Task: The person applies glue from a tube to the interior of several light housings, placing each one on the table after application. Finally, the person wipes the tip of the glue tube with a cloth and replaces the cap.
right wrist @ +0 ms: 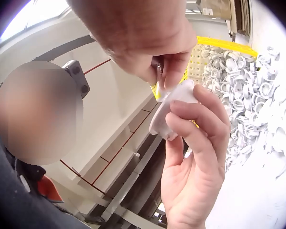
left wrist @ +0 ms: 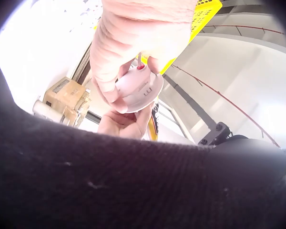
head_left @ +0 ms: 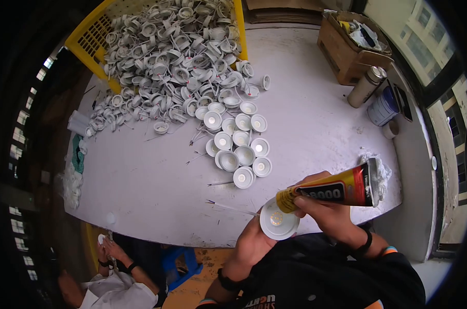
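Note:
A round white downlight point(head_left: 279, 220) with a yellowish LED disc in its middle lies in my left hand point(head_left: 253, 243), the fingers curled about its rim and back. Its thin cable stretches out to the left over the table. My right hand point(head_left: 329, 216) grips a glue tube point(head_left: 339, 188) with a black, red and yellow label, its narrow end pointing down at the lamp's face. In the right wrist view, the tube's nozzle point(right wrist: 160, 94) is right at the lamp point(right wrist: 175, 107). The left wrist view shows the lamp's back point(left wrist: 138, 88) with a red spot where the cable enters.
Several finished-looking downlights point(head_left: 244, 154) stand grouped mid-table. Behind them, a heap of white lamp housings point(head_left: 177, 67) spills from a yellow crate point(head_left: 244, 31). A cardboard box point(head_left: 342, 54), flask point(head_left: 366, 87) and tub point(head_left: 383, 107) line the right side. Another person's hands point(head_left: 112, 251) are at lower left.

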The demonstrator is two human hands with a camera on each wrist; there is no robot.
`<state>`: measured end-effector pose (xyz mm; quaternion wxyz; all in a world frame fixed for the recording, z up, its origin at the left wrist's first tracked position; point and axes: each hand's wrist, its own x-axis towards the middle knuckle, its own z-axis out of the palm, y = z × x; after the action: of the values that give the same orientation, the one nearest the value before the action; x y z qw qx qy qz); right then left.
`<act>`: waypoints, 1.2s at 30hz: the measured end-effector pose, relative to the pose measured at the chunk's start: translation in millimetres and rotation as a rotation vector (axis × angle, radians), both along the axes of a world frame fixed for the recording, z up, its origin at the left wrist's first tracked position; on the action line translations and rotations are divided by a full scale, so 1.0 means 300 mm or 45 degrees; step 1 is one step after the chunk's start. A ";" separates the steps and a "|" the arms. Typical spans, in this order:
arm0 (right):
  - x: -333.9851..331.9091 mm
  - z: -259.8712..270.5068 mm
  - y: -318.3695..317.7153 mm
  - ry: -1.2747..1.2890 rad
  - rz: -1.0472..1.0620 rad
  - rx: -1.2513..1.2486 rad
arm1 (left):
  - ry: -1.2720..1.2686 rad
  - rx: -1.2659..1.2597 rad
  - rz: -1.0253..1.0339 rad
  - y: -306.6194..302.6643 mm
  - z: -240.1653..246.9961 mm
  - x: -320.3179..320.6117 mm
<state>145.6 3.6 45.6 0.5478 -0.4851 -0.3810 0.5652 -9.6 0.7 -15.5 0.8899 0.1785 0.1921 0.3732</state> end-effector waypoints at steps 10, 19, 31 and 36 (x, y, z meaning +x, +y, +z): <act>0.069 -0.046 0.009 -0.009 -0.245 -0.062 | 0.650 -0.174 0.614 0.210 -0.352 -0.406; 0.092 -0.080 0.054 0.012 -0.318 -0.118 | 1.059 -0.539 1.024 0.382 -0.667 -0.785; 0.113 -0.126 0.153 0.068 -0.462 -0.181 | 1.442 0.150 0.650 0.633 -0.415 -0.368; 0.116 -0.133 0.180 0.088 -0.495 -0.199 | 2.291 0.887 0.808 0.911 -0.514 -0.203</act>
<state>180.5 57.5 5.5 0.6198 -0.5709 -0.2163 0.4930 -70.5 274.0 -169.8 0.1735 0.5834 0.7098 0.3545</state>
